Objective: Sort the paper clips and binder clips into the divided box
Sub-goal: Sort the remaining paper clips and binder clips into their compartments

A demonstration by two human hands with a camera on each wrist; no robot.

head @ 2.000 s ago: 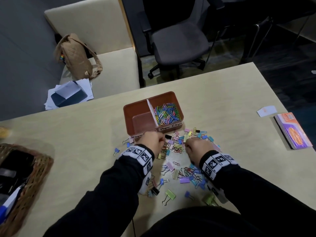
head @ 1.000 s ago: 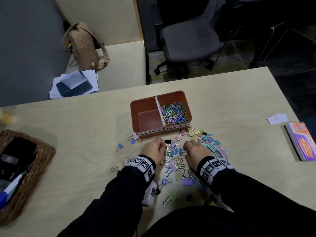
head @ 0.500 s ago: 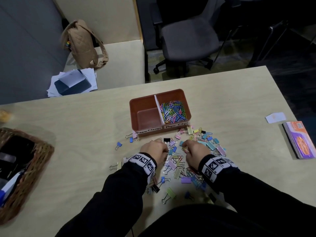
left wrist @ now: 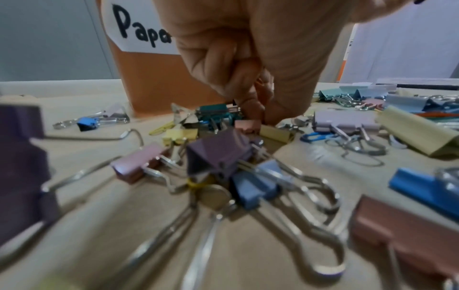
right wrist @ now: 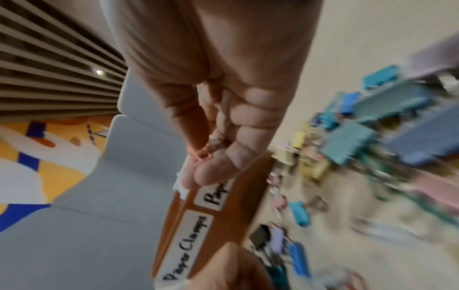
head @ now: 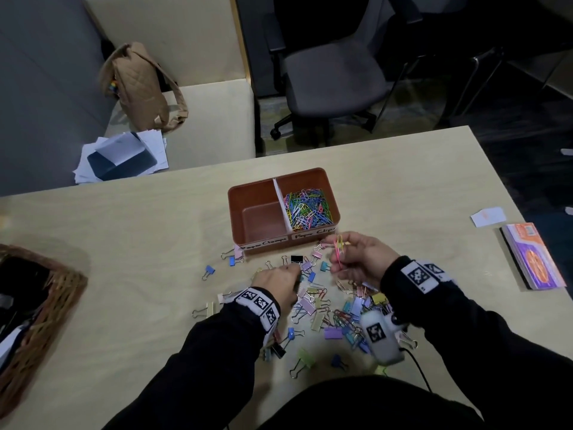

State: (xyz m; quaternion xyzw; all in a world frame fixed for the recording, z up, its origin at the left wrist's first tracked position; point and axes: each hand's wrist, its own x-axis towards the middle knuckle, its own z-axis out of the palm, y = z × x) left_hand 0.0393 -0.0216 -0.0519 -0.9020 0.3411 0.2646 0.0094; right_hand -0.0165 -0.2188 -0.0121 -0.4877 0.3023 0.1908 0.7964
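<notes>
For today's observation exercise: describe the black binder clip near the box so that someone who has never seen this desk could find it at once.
Start at the brown divided box in the middle of the table. Look just in front of its labelled front wall, a little ahead of the left hand, where loose clips lie scattered. The black binder clip lies there, dark among pastel pink, purple and blue neighbours.

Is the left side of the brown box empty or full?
Empty: the brown divided box's left compartment shows only bare floor, while colourful paper clips fill the right.

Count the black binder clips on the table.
2: one black binder clip just in front of the brown divided box, another beside the left sleeve, nearer the person. More may hide under the arms.
</notes>
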